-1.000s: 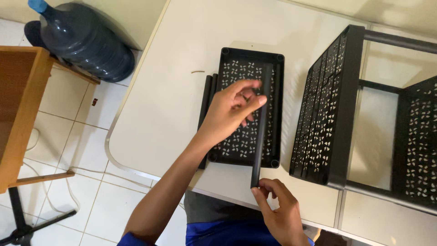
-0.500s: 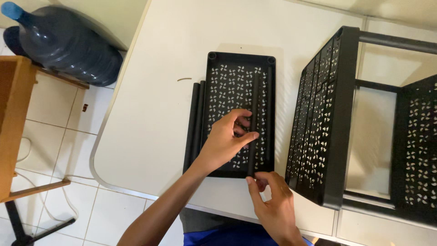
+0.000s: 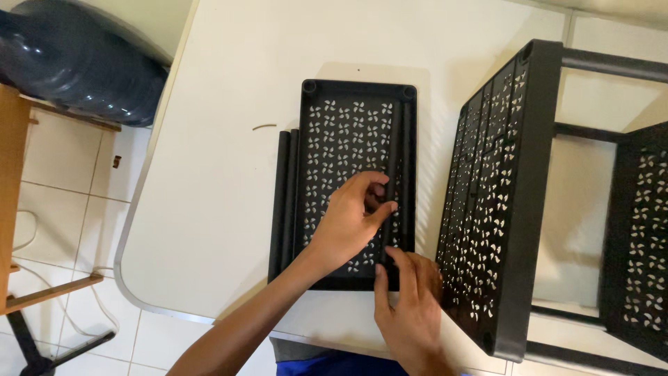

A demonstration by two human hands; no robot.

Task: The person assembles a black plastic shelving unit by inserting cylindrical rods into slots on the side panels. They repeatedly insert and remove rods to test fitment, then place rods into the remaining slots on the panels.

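Blue water jug [image 3: 76, 66], wooden furniture [image 3: 10, 195], perhaps cable [image 3: 28, 240]

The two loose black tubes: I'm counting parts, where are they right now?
In the head view, the two loose black tubes lie side by side on the white table, against the left edge of the flat perforated tray.
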